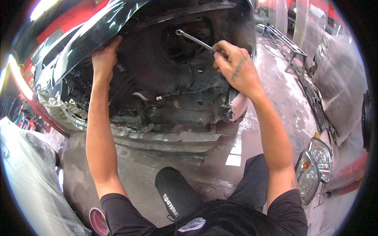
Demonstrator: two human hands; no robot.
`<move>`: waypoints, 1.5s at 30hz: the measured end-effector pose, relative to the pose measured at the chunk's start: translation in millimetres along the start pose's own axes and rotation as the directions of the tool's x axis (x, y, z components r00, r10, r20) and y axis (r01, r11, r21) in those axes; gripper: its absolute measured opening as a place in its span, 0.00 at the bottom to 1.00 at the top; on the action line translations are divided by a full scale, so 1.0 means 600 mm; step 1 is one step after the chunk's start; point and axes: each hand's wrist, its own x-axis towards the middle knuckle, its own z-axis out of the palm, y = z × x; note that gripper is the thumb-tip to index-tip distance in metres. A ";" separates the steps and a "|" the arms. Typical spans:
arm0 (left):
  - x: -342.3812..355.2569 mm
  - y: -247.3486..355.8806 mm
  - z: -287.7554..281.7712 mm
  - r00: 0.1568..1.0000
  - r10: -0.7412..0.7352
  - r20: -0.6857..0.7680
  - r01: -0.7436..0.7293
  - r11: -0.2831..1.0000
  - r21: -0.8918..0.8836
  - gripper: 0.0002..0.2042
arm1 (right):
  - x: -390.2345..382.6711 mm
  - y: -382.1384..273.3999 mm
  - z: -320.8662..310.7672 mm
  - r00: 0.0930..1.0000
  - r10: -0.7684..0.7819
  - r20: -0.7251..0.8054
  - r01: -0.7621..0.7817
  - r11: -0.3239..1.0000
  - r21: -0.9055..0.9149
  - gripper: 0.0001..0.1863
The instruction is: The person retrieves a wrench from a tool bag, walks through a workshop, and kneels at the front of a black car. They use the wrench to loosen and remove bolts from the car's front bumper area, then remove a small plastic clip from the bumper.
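My left hand (104, 59) reaches up to the lower edge of a glossy black body panel (88, 31) at upper left, fingers closed on that edge and partly hidden. My right hand (234, 67) grips a silver wrench (195, 41) by one end. Its ring end points up and left, in front of a dark opening in the car's wheel well (149, 70), where a small white connector (159, 98) sits on the lining. Below runs a bent dark lower strip (177, 143) along the car, and a pink-grey body piece (238, 108) is under my right hand.
Two loose headlights (319, 159) rest at right. A metal stand (291, 51), long dark strips (315, 106) and sheeted objects (338, 74) line the right side. A plastic-covered item (33, 177) fills the lower left, near a red round container (97, 222). My legs (252, 177) are below me.
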 end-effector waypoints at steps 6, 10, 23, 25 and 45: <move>0.002 -0.001 0.034 0.917 0.379 -0.126 -0.365 0.923 0.121 0.17 | 0.014 0.004 -0.003 0.995 -0.070 -0.070 0.072 0.997 0.024 0.11; 0.007 -0.005 0.028 0.996 0.066 -0.054 -0.074 0.986 -0.150 0.11 | 0.018 0.002 -0.003 0.999 -0.024 -0.027 0.024 1.000 0.009 0.12; 0.014 -0.007 0.029 0.861 0.496 -0.114 -0.498 0.867 0.021 0.12 | 0.016 -0.001 -0.004 0.999 -0.047 -0.018 0.047 0.999 -0.026 0.12; 0.007 -0.003 0.029 0.968 0.216 -0.129 -0.221 0.975 -0.022 0.12 | 0.016 -0.001 -0.004 0.999 -0.049 -0.018 0.049 0.999 -0.023 0.12; 0.002 -0.005 0.014 0.996 -0.083 0.018 0.085 0.955 -0.286 0.09 | 0.017 0.003 -0.001 0.996 -0.074 -0.040 0.073 0.997 -0.022 0.11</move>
